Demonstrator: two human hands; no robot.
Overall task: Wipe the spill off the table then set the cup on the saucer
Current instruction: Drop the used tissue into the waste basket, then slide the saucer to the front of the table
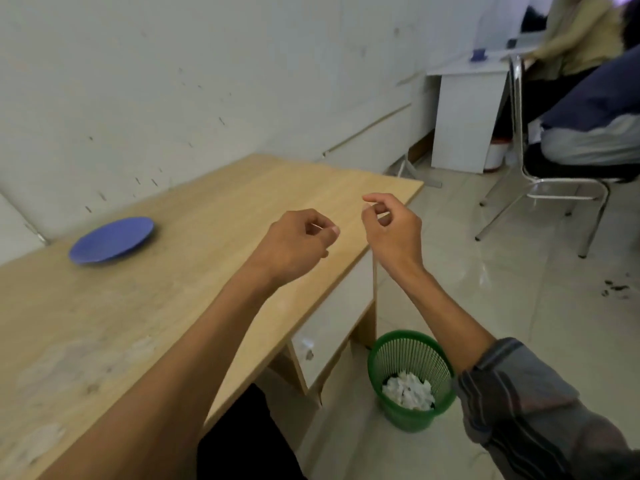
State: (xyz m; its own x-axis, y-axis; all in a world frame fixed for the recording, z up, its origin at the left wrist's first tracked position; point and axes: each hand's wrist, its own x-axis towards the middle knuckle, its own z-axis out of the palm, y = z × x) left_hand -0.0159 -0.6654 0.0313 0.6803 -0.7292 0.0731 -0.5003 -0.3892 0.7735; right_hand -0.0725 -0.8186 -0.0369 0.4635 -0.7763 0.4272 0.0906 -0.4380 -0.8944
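Observation:
A blue saucer [112, 240] lies on the light wooden table [180, 258] near the wall, with nothing on it. No cup is in view. My left hand [298, 242] hovers over the table's right part, fingers curled in loosely and holding nothing I can see. My right hand [393, 228] hangs beside it past the table's front edge, thumb and forefinger pinched together, other fingers curled. Faint pale smears mark the tabletop at the near left [52, 368].
A green mesh bin [410, 375] with crumpled white tissue stands on the tiled floor below my right arm, next to the table's white drawer unit [332, 323]. At the back right a person sits on a metal chair [554, 188] by a white desk [464, 116].

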